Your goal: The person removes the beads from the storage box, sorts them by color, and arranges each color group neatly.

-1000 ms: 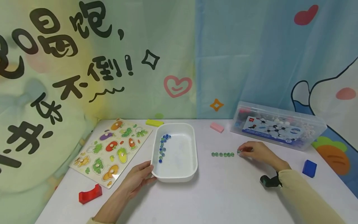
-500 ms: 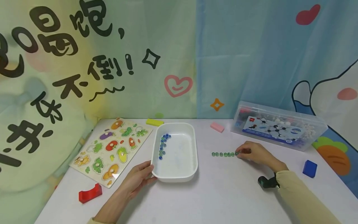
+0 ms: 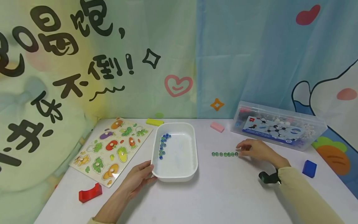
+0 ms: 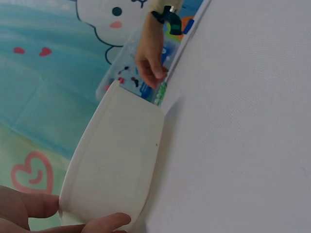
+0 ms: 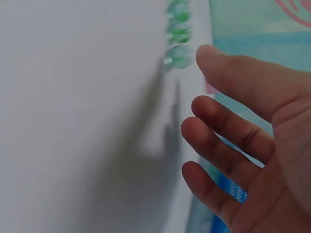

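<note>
My left hand [image 3: 137,177] holds the near left corner of a white plastic tray [image 3: 179,161]; in the left wrist view its thumb lies at the rim and its fingers against the wall [image 4: 114,145]. Several blue and green glass marbles [image 3: 162,145] lie along the tray's left side. To the right of the tray, several clear green-swirled marbles [image 3: 225,154] form a straight row on the table. My right hand [image 3: 257,151] hovers at the row's right end, fingers loosely bent and apart. Nothing sits between thumb and fingers in the right wrist view, where the end marble [image 5: 180,57] lies just off the thumb tip.
A vegetable peg puzzle board [image 3: 112,149] lies left of the tray. Around the white table [image 3: 212,193] are a red arch block [image 3: 90,193], a yellow block [image 3: 154,122], a pink block [image 3: 217,127] and a blue block [image 3: 309,168]. A clear box of molecule-model parts [image 3: 277,126] stands back right.
My right hand brought a marble leftward to the end of the green row, let go of it and drew slightly back. The left hand and tray stayed put.
</note>
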A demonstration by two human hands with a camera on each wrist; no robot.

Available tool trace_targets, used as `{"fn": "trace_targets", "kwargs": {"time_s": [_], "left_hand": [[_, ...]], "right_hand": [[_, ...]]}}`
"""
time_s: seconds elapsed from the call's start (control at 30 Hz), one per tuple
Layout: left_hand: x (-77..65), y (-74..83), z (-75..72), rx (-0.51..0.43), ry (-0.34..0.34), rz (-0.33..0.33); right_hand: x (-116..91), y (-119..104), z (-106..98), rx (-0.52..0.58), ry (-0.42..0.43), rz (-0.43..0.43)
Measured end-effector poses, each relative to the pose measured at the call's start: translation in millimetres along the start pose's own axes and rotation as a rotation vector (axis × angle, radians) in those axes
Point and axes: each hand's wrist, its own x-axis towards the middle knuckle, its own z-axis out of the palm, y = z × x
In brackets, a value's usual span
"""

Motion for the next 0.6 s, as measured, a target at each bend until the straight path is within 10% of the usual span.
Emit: {"fn": "trace_targets", "kwargs": {"time_s": [0.27,0.6], "left_hand": [[0.2,-0.4,-1.0,-0.010,-0.007,-0.001],[0.5,-2.1,-0.7,-0.018,-0.001,-0.008]], "right_hand": [[33.6,-44.5,-20.9,0.008,0.023,-0.087],[106.4,-159.9,-5.7,-0.007,-0.115,-0.255]]}}
